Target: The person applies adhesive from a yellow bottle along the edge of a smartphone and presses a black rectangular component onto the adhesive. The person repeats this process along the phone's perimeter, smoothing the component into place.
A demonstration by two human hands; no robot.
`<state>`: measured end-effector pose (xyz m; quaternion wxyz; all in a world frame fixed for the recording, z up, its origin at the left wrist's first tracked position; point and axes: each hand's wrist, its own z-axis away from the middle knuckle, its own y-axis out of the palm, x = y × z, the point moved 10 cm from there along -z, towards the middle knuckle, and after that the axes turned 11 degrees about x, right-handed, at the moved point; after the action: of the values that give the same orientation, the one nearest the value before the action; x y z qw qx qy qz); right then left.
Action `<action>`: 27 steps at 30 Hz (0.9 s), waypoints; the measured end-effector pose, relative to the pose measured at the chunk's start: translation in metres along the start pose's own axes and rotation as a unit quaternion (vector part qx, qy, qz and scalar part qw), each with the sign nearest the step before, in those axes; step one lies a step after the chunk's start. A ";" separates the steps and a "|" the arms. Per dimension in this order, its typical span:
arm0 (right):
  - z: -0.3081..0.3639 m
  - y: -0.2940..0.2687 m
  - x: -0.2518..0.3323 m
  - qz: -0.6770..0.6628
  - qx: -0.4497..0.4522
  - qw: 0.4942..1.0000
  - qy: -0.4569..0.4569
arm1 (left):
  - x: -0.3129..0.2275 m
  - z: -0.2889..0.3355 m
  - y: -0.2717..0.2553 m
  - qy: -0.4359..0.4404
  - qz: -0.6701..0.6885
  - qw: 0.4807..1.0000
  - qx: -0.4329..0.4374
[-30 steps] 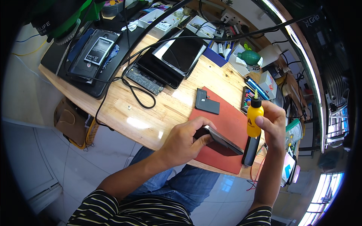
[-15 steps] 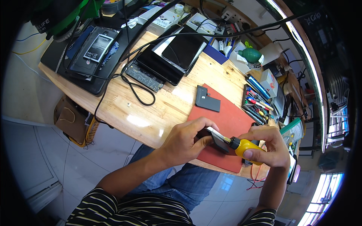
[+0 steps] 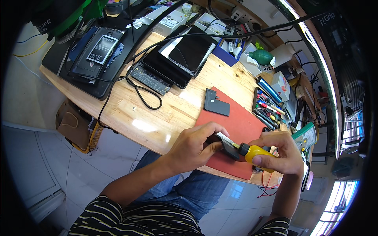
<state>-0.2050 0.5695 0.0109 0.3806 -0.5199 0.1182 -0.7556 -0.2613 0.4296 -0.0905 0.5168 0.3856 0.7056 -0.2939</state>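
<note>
My left hand (image 3: 197, 146) is closed round a dark, flat phone part (image 3: 230, 149) with a pale edge, tilted above the orange-red mat (image 3: 246, 117). My right hand (image 3: 278, 151) grips a hand tool with a bulging yellow handle (image 3: 258, 154) and a black collar. Its thin tip meets the phone part near my left fingers; the exact contact is too small to make out. Beyond my hands, a black L-shaped phone battery (image 3: 217, 104) lies on the mat.
Stacked dark phones or tablets (image 3: 191, 53) and a circuit board (image 3: 151, 80) sit at the back. Black cables (image 3: 149, 105) cross the wooden table. To the right are a tray of pens and tools (image 3: 268, 106) and a green air blower (image 3: 261, 57). An opened phone (image 3: 96, 51) lies far left.
The yellow-handled tool has shifted very slightly left, and the phone part has tilted a little. Both hands keep their grips; nothing else has moved noticeably.
</note>
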 end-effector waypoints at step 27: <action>0.000 -0.005 0.005 0.014 0.009 1.000 -0.003 | 0.000 -0.001 0.000 0.006 0.006 1.000 -0.004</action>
<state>-0.2082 0.5694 0.0167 0.3959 -0.5167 0.1174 -0.7500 -0.2617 0.4305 -0.0901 0.5161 0.3897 0.7072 -0.2856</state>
